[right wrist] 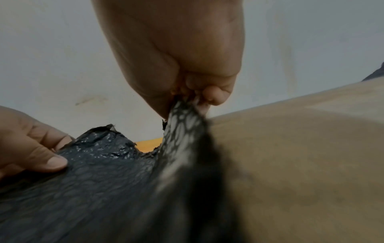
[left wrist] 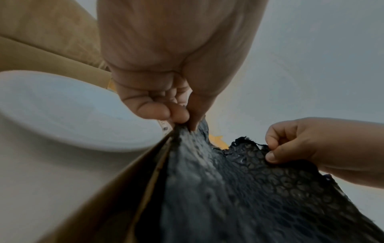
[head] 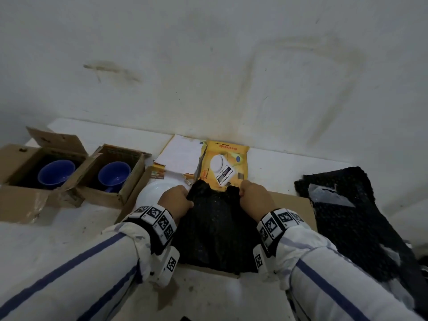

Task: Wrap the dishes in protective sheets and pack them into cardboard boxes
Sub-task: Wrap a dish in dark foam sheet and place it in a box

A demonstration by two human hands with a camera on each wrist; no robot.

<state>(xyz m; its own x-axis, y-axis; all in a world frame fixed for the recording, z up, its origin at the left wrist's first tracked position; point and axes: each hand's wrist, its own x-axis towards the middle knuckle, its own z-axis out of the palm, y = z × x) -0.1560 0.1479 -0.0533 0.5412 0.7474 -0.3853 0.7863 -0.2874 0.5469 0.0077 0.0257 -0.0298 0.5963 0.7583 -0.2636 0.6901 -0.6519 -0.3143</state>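
Observation:
A black bubble-wrap sheet [head: 215, 228] lies on a flat piece of cardboard [head: 289, 205] in front of me. My left hand [head: 178, 198] pinches its far left corner between thumb and fingers [left wrist: 176, 115]. My right hand [head: 252, 193] pinches the far right corner [right wrist: 187, 105]. The sheet's far edge [left wrist: 239, 148] is ragged between the two hands. A white plate [head: 152, 191] sits just left of my left hand, half hidden by it. Two blue bowls [head: 56, 173] [head: 114, 174] rest in two open cardboard boxes [head: 20, 198] [head: 129, 184] at the left.
A torn yellow kitchen-scale carton [head: 227, 163] lies flat against the wall behind the sheet. More black bubble wrap [head: 347, 216] with a strip of clear tape lies at the right. The white wall [head: 208, 66] rises close behind the table.

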